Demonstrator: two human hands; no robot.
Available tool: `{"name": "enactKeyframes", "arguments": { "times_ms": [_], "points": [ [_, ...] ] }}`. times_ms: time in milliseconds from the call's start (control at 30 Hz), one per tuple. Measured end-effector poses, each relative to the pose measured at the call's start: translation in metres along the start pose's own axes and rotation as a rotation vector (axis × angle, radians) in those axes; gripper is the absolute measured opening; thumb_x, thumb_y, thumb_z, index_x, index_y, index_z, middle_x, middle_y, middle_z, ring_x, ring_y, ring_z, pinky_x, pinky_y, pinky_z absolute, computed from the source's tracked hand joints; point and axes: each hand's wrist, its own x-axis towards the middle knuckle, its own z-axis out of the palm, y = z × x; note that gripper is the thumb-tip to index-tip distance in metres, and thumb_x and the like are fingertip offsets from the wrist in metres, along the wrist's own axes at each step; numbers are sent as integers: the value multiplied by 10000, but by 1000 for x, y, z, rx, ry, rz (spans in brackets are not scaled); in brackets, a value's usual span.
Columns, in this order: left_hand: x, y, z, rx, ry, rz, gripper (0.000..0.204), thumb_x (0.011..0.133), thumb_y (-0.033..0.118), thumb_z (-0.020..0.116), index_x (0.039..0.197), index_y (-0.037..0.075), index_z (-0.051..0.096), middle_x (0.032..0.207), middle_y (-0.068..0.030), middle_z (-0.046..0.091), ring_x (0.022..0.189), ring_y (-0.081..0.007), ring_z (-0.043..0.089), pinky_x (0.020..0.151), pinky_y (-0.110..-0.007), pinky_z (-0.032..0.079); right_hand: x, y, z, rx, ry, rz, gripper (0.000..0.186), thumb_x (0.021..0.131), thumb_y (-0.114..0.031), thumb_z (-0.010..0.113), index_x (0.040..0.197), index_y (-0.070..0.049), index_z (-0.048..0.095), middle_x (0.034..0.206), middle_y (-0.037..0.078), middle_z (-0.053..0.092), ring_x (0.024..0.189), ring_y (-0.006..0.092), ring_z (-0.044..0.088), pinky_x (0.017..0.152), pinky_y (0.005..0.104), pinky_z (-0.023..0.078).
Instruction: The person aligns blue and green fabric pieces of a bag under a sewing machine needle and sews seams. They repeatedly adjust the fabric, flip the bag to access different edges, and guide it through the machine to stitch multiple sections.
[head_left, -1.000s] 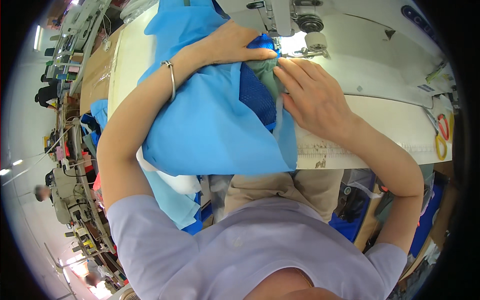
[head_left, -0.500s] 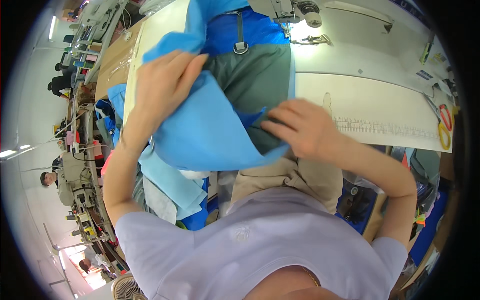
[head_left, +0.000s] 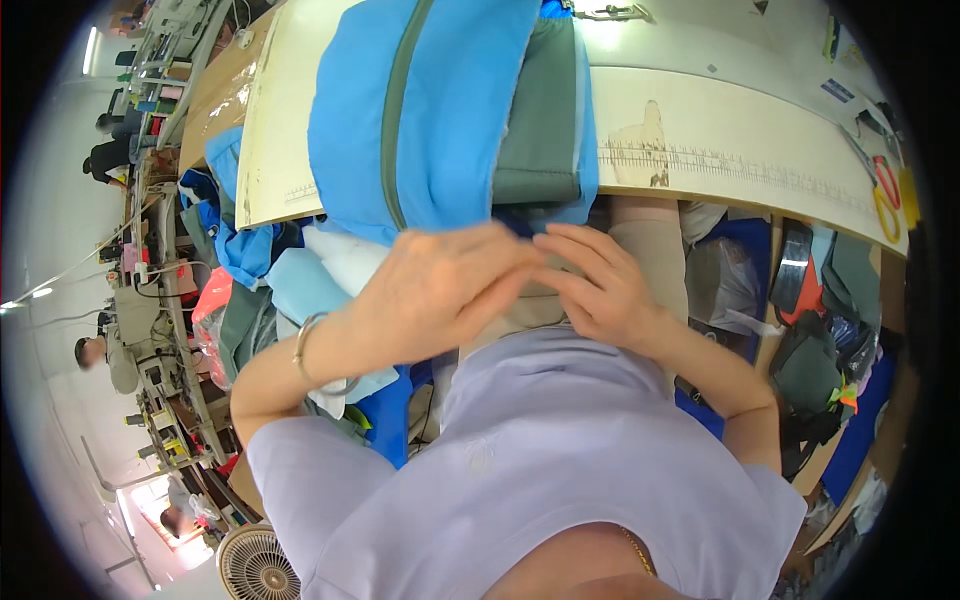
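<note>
A light-blue sewn fabric piece (head_left: 455,110), bag-like, with a dark green strip (head_left: 400,120) and a grey-green panel (head_left: 540,130), lies over the table and hangs at its front edge. My left hand (head_left: 450,285) is just in front of that edge, its fingers pressed together and pointing right, slightly blurred. Facing it, my right hand (head_left: 605,285) has bent fingers, its thumb and forefinger coming to the left fingertips. Both sets of fingertips meet close below the fabric's lower edge. Whatever lies between them is hidden or too small to name.
The white sewing table (head_left: 720,130) has a printed ruler scale along its front. Scissors (head_left: 884,200) with red and yellow handles lie at the right. Fabric pieces (head_left: 300,285) are heaped below the table at left. A fan (head_left: 260,565) stands lower left; people and machines are beyond.
The fabric, earlier lifted and folded open by my left hand, now lies flatter with its blue side up. My left hand has come down and right to meet the right hand.
</note>
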Motion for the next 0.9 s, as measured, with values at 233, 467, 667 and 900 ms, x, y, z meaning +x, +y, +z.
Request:
{"name": "enactKeyframes", "arguments": {
  "times_ms": [233, 467, 667, 900],
  "points": [
    [11, -25, 22, 191, 359, 194, 190, 841, -62, 680, 1008, 11, 734, 1050, -139, 735, 934, -269, 718, 774, -363, 569, -19, 7, 5, 15, 268, 392, 231, 815, -49, 740, 1046, -59, 743, 1236, 165, 650, 1136, 360, 606, 934, 430, 517],
    [-94, -113, 25, -190, 1139, -534, 204, 1011, 51, 527, 1047, -12, 717, 1076, -113, 725, 1026, -222, 674, 941, -343, 517, -22, 32, 36, 43, 266, 518, 392, 838, -99, 779, 1198, 10, 669, 1254, 208, 606, 1164, 388, 568, 985, 450, 468],
    [-136, -200, 67, -713, 1040, -843, 452, 1066, 302, 466, 1404, 10, 536, 1431, -92, 564, 1358, -207, 488, 1134, -379, 352, -18, 36, 47, -106, 294, 596, 533, 833, -193, 800, 1275, 23, 594, 1225, 196, 609, 1138, 401, 562, 975, 479, 464],
    [-126, -221, 62, -1161, 785, -842, 605, 1068, 400, 488, 1518, 7, 392, 1537, -108, 476, 1413, -250, 447, 1180, -433, 368, -19, 35, 45, -81, 187, 574, 417, 800, -168, 821, 1146, 31, 701, 1322, 215, 606, 1186, 382, 593, 1011, 424, 476]
  ]
}}
